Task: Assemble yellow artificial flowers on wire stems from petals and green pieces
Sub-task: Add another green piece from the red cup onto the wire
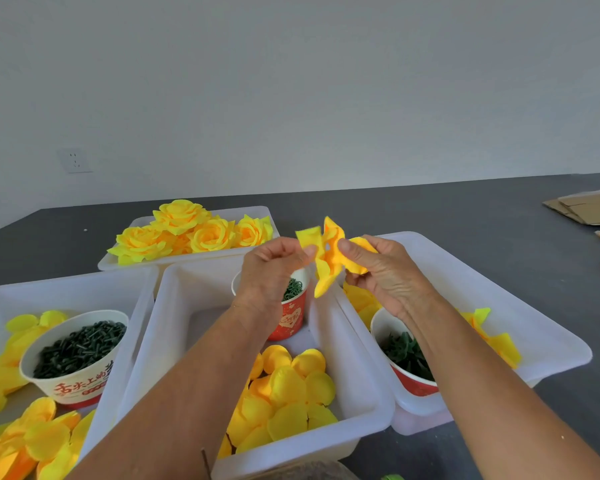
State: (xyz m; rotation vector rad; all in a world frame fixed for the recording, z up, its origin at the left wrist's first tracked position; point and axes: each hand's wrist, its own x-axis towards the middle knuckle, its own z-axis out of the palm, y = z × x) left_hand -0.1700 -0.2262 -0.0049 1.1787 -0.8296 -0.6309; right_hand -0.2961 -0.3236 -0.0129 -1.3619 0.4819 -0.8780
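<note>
Yellow petal piece [329,258] pinched upright between left hand [274,261] and right hand [385,268], above middle tray [174,327].

Pale wall [291,81], dark grey table [465,209]

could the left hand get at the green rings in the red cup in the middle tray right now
Probably not straight away: the left hand hovers right above the red cup, but its fingers pinch the yellow petal piece together with the right hand. It would need to let go first.
</note>
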